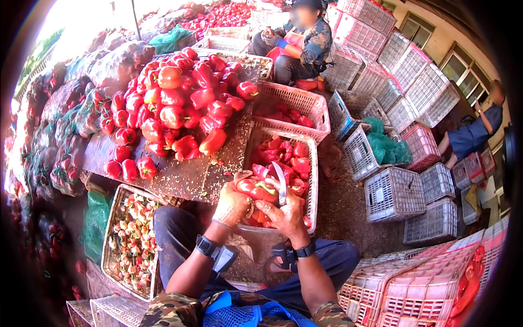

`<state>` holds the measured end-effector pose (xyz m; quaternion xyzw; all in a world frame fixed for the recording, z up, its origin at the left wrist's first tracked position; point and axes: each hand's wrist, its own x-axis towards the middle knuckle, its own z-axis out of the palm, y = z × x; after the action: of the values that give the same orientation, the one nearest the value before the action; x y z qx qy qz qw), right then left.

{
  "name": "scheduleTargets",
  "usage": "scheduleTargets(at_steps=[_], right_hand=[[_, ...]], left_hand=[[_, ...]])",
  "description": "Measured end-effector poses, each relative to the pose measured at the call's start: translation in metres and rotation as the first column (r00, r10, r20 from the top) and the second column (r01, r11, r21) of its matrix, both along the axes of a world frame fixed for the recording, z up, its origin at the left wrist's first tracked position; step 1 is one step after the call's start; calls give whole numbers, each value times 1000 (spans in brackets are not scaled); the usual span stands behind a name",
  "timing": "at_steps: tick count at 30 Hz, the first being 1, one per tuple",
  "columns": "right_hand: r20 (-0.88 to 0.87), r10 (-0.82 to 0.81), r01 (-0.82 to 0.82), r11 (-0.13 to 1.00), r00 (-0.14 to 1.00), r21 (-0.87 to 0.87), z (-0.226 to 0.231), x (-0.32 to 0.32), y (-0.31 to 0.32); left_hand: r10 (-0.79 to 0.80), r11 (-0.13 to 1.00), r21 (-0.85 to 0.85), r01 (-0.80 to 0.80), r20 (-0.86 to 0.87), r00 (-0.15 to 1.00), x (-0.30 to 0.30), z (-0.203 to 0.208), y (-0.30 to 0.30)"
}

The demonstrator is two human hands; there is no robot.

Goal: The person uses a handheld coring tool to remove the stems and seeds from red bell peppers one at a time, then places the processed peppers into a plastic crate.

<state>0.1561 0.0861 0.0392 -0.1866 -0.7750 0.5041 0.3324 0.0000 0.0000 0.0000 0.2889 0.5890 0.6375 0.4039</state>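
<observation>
My left hand, in a pale glove, is closed around a red bell pepper whose green stem end points to the right. In my right hand is a knife with a curved blade, held upright close to the pepper's stem end. Both hands are over the near edge of a white crate holding red pepper pieces. A large heap of red bell peppers lies on the low, seed-strewn table ahead and to the left.
A crate of cut-off cores and stems stands by my left knee. Beyond the white crate is a pink crate with more peppers. Filled net bags line the left; stacked crates stand at right. Another person sits at the back.
</observation>
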Motion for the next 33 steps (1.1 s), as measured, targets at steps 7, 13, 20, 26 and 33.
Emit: scheduleTargets(at_steps=[7, 13, 20, 26, 33], right_hand=[[-16, 99, -100, 979, 995, -180, -7, -3, 6], [-48, 200, -200, 867, 979, -457, -35, 0, 26], [-107, 5, -65, 825, 994, -562, -52, 1, 30], [-172, -240, 99, 809, 955, -580, -85, -14, 27], [-147, -533, 329, 692, 833, -643, -115, 10, 49]], left_hand=[[-165, 976, 129, 175, -89, 982, -24, -61, -5], [-274, 955, 225, 194, 413, 868, -31, -128, -13], [-91, 963, 265, -36, 453, 887, -19, -171, 30], [175, 948, 241, -208, 154, 972, -40, -228, 50], [372, 831, 194, -521, 501, 781, -35, -60, 64]])
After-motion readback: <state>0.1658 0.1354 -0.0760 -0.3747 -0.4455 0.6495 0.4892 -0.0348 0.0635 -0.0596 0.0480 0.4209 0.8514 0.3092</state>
